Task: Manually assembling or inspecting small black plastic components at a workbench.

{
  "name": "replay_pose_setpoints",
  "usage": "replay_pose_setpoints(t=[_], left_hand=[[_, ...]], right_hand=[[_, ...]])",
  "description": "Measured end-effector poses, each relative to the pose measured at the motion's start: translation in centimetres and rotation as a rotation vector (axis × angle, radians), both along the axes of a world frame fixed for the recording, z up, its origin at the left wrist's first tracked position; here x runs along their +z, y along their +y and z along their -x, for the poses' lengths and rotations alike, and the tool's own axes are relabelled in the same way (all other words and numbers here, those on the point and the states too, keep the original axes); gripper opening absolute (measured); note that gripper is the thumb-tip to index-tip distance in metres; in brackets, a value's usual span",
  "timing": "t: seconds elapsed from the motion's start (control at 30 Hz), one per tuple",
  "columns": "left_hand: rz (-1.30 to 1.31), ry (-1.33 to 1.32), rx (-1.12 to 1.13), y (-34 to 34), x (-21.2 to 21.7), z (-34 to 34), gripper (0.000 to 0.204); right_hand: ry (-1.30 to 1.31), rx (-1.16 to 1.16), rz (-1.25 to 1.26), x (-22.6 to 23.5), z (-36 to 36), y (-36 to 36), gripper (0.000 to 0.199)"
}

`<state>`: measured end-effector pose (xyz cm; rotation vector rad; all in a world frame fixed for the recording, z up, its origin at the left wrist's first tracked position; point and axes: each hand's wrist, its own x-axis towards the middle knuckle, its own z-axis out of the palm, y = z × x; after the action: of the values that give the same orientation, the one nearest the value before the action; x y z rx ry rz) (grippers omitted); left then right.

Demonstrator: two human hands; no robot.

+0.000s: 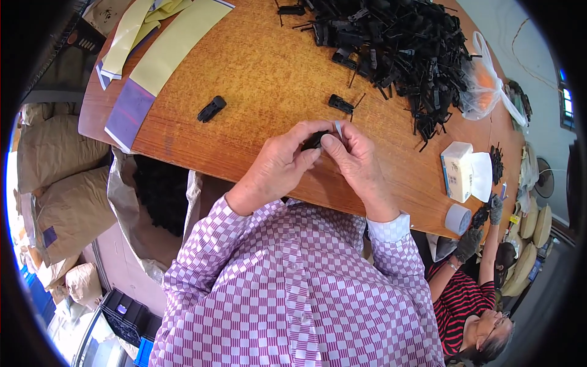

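My left hand (284,160) is closed around a small black plastic part (315,141), mostly hidden by the fingers. Beside it, my right hand (354,159) pinches a thin, pale, blade-like strip (338,128) between thumb and fingers, with the thumb up against the black part. Both hands are together above the front edge of the wooden table (244,110). One separate smooth black part (211,109) lies to the left. Just beyond my right hand lies another black part (341,103) with thin stems sticking out.
A large heap of black parts (391,49) covers the far right. Yellow-and-purple sheets (177,49) lie at left. A tissue pack (457,171), tape roll (457,219) and plastic bag (483,85) are at right. An open sack (116,196) stands below the left edge. A gloved co-worker (465,293) sits at right.
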<state>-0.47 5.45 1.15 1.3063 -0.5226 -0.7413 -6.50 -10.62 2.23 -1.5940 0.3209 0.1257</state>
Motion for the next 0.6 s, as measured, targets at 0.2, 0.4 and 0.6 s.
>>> replay_pose_setpoints(t=[0.2, 0.4, 0.6], left_hand=[[-0.153, -0.130, 0.171, -0.8, 0.1, 0.4, 0.034], [-0.161, -0.138, 0.222, -2.1, 0.5, 1.1, 0.033], [-0.212, -0.229, 0.289, -3.5, 0.4, 1.8, 0.032]], right_hand=[[0.106, -0.135, -0.204, 1.0, 0.9, 2.3, 0.036], [0.057, -0.204, -0.351, 0.2, 1.0, 2.4, 0.032], [0.056, -0.257, -0.430, 0.1, 1.5, 2.0, 0.024]])
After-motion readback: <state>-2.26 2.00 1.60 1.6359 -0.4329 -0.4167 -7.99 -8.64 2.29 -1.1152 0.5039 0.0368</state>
